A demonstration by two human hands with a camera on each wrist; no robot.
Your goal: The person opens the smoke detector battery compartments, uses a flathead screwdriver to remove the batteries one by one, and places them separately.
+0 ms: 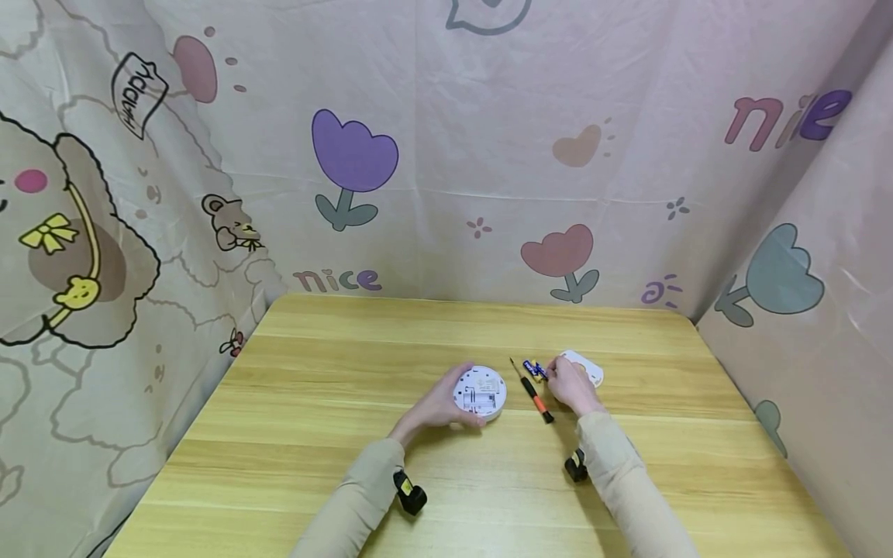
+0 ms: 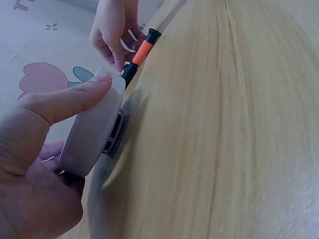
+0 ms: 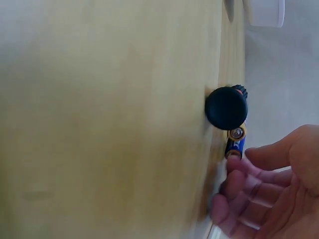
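Note:
My left hand [image 1: 441, 403] grips a round white device [image 1: 480, 403] by its rim, thumb on the near side. An open battery compartment faces up in its top. In the left wrist view the device [image 2: 94, 129] is held just off the table, with a slotted part beneath. My right hand [image 1: 568, 384] reaches to several small blue batteries [image 1: 534, 370]. In the right wrist view its index fingertip touches the end of a battery [image 3: 235, 144], while the thumb looks slightly apart from it. A screwdriver [image 1: 537, 401] with a black and orange handle lies between the hands.
A white oval plate [image 1: 586, 367] lies just beyond my right hand, partly hidden by it. The wooden table [image 1: 314, 372] ends against a patterned cloth backdrop [image 1: 432, 232] at the back and sides. Black camera mounts [image 1: 410, 494] sit on both wrists.

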